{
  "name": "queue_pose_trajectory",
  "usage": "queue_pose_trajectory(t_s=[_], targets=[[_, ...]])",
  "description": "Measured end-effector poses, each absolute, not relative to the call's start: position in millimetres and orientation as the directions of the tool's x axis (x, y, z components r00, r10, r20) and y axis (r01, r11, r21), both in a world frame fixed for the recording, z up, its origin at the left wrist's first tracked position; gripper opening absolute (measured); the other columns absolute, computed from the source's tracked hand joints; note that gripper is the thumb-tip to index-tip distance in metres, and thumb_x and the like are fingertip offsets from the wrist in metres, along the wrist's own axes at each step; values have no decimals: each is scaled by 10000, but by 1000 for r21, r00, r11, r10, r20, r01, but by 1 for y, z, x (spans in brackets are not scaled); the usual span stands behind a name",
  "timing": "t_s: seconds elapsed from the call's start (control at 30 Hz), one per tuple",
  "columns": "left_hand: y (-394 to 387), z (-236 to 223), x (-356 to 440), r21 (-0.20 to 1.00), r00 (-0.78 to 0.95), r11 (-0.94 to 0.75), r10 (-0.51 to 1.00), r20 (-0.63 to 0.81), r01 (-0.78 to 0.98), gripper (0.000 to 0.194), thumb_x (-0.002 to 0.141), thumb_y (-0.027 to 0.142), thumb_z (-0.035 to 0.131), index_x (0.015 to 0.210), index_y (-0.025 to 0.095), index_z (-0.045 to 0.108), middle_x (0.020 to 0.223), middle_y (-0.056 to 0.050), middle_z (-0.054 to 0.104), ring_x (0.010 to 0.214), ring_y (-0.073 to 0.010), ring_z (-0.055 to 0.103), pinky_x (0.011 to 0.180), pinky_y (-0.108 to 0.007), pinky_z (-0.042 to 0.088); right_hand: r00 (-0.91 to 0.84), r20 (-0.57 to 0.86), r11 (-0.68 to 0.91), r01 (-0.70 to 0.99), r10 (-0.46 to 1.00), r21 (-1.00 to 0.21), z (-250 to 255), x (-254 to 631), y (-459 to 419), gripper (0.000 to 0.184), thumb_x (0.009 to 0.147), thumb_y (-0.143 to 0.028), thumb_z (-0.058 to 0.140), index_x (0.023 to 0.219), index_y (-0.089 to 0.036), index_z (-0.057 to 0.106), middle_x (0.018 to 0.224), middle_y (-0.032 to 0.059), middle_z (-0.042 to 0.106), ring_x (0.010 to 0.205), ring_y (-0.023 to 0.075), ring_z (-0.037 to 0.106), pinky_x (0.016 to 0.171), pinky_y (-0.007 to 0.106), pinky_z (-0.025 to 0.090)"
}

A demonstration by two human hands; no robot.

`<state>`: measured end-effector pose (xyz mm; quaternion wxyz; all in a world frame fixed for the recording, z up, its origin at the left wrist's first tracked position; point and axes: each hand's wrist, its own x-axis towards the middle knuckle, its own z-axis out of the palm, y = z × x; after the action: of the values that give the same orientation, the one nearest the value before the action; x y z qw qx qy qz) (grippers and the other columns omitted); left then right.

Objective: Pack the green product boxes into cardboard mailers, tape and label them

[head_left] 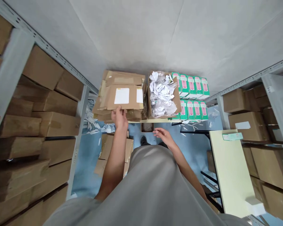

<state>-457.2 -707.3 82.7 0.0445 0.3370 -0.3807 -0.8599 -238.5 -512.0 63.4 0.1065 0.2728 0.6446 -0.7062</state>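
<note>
A stack of flattened cardboard boxes (122, 94) lies on a table against the wall; the top one bears a white label. My left hand (119, 117) reaches forward and grips the near edge of that stack, thumb on top. My right hand (162, 135) hovers lower, in front of my body, fingers loosely spread and holding nothing. To the right of the stack stands an open carton (178, 100) filled with crumpled white paper and clear plastic.
Green-and-pink product boxes (193, 94) stand in rows right of the carton. Metal shelves with brown cartons line the left (37, 119) and the right (261, 125). A pale yellow table (231, 169) is at my right. More flat cardboard (108, 150) lies on the blue floor.
</note>
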Motion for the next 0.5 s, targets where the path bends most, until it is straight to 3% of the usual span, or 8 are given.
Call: queue_pose_trajectory(t_s=[0.1,0.23,0.4,0.5], targets=[[-707,104,-458,778,-820,-627,-419,-390,-50,217,875,95,694,949,231,542,893,40,706,868,-92,729,871,-206,603,-833,-505,-175,475,226,-862,65,-228,-510,574,845,-711,871,1203,-267,809,1234,102,880,1077,285,848,1027,449,651],[-700,134,-442,861,-860,-507,-458,-225,46,277,782,192,717,995,237,545,910,47,680,818,-104,678,754,-205,542,-828,-477,-218,428,295,-877,76,-206,-494,597,851,-743,871,1200,-262,812,1223,110,883,1071,288,851,998,443,659],[-648,168,-400,885,-952,-463,-293,-93,56,308,736,248,761,919,251,513,828,63,613,706,-97,604,626,-192,435,-767,-357,-219,283,533,-934,103,-166,-439,577,897,-730,858,1237,-265,814,1257,113,874,1081,284,844,1004,452,663],[-594,179,-369,887,-979,-460,-193,-61,35,299,729,274,766,942,253,557,875,43,662,736,-100,617,622,-185,433,-712,-259,-172,193,653,-966,122,-139,-390,553,910,-710,867,1236,-265,818,1255,108,873,1097,296,845,1031,477,662]])
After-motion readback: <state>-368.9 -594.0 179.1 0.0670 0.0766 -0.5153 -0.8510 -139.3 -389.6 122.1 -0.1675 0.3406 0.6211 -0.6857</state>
